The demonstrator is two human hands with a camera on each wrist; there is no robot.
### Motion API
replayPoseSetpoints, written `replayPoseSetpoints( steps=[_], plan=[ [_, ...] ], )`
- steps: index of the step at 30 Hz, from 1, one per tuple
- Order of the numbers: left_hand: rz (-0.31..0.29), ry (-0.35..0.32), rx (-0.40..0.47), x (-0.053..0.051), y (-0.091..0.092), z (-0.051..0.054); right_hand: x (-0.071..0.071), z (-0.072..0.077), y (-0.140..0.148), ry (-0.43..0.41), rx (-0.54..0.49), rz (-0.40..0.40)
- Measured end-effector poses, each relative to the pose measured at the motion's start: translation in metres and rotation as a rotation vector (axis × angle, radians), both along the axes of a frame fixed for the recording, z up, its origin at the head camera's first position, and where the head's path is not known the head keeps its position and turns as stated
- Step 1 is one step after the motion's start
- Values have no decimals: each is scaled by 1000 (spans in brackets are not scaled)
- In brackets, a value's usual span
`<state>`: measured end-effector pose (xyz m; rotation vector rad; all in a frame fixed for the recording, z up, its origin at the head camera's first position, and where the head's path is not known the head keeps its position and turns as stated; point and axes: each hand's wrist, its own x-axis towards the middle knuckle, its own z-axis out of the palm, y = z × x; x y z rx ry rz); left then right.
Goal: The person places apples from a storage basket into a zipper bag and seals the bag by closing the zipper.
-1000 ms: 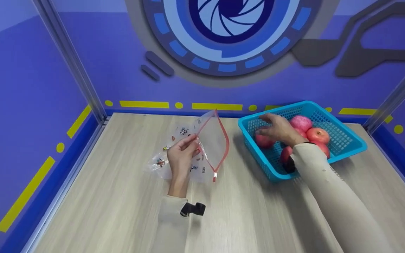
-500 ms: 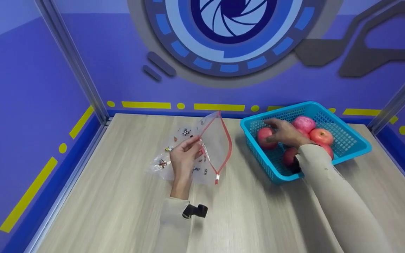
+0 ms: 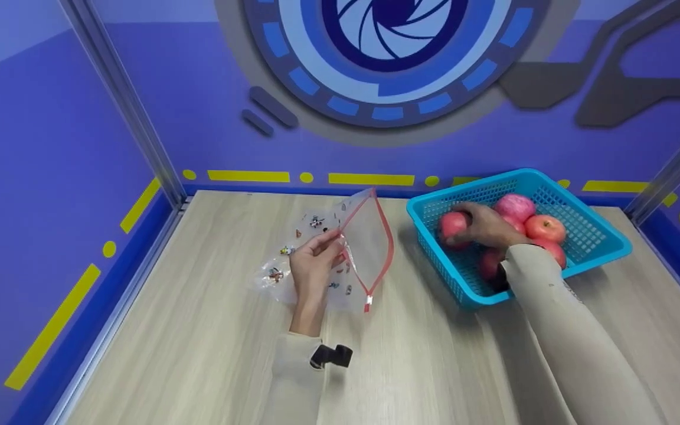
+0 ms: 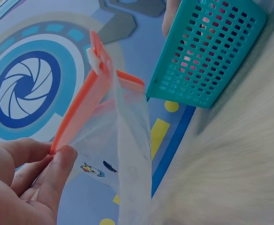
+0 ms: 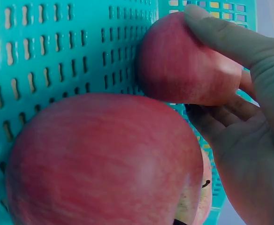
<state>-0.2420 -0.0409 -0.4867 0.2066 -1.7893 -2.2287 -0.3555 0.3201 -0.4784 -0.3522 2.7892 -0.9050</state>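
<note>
Wears pale sleeves, with the left sleeve [image 3: 296, 378] low down, left of the blue plastic basket [image 3: 594, 227], and the right sleeve [image 3: 573, 330] crossing the near rim of the basket. Has a small black wrist camera [image 3: 333, 356] on the left arm, also left of the basket. Works over a pale wooden table [image 3: 405, 366] under the basket.

Left of the basket, pinches the red zip edge of a see-through zip bag [image 3: 368, 236] between thumb and fingers of the left hand [image 3: 315, 257]. Has the bag's mouth gaping toward the basket, with tiny colored pictures on the bag's sides.

Inside the basket, near its left end, grips a red apple [image 5: 188, 65] in the right hand [image 3: 490, 227], thumb on one side and fingers round the other. Cannot tell if that apple touches the basket's bottom. Has a nearer apple [image 5: 104, 159] beside the basket's wall, and more apples [image 3: 545, 228] bunched in the basket's middle.

Behind the basket, faces a purple-blue wall [image 3: 198, 118] with yellow dashes [image 3: 371, 179] and a big round lens picture [image 3: 399, 29].
</note>
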Motion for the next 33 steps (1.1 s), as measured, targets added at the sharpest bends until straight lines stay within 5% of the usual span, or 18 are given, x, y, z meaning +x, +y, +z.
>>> replayPoseSetpoints(
  steps=[16, 26, 33],
  plan=[
    [-13, -15, 10, 0, 0, -1, 3, 5, 3, -29, -46, -53],
    [-16, -11, 8, 1, -1, 1, 10, 39, -8, 72, -163, -69],
    [-24, -7, 11, 2, 2, 1, 27, 58, -21, 157, -267, -80]
  ],
)
